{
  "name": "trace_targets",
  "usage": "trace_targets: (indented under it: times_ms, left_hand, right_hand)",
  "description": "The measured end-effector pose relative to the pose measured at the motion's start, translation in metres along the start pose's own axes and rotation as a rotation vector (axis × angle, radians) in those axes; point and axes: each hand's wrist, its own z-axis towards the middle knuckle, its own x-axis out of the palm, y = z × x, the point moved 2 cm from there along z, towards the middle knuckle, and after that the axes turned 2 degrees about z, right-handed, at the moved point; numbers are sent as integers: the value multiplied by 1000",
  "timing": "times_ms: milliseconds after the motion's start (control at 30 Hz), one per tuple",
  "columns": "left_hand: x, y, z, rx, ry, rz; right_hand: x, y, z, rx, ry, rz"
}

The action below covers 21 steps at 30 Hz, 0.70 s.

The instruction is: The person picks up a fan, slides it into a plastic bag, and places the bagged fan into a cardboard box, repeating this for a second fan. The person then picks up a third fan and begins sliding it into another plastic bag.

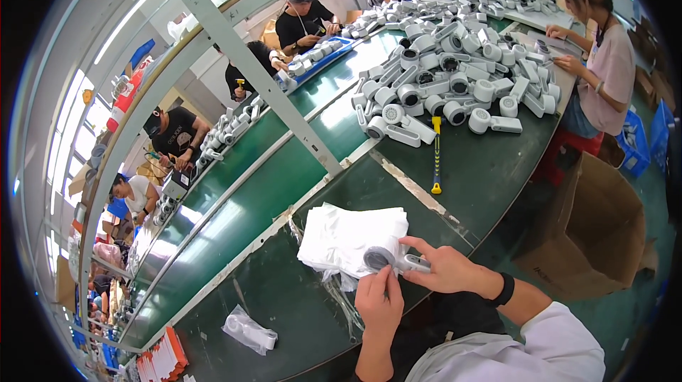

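A small white-and-grey handheld device with a round dark-faced head [377,259] is held between my hands, above the front edge of a stack of thin white plastic bags [348,236]. My right hand [447,268] grips its handle, the index finger stretched along the top. At the underside of the round head, the fingers of my left hand [380,304] are pinched together on it. To the left on the dark green table lies a similar device wrapped in a clear bag [250,329]. A yellow-and-black hammer [437,158] rests beyond the stack.
A large heap of the same devices [455,62] covers the table's far end. Beyond a metal post [263,76] runs a green conveyor [234,176] with several people working along it. One person [600,62] sits at far right, near an open cardboard box [582,233]. Orange-and-white cartons [163,357] stand lower left.
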Motion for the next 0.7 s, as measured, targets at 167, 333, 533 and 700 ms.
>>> trace_targets:
  times_ms: [167, 333, 533, 700]
  left_hand:
    - [-1, -13, 7, 297, 37, 60]
    - [-5, -18, 5, 333, 75, 125]
    - [4, -13, -6, 270, 145, -92]
    - [4, -4, -8, 45, 125, -166]
  right_hand:
    - [-3, 14, -1, -4, -12, -90]
    - [-6, 13, 1, 55, 38, -94]
    - [6, -12, 7, -60, -27, 338]
    - [-2, -3, 4, 240, 19, 877]
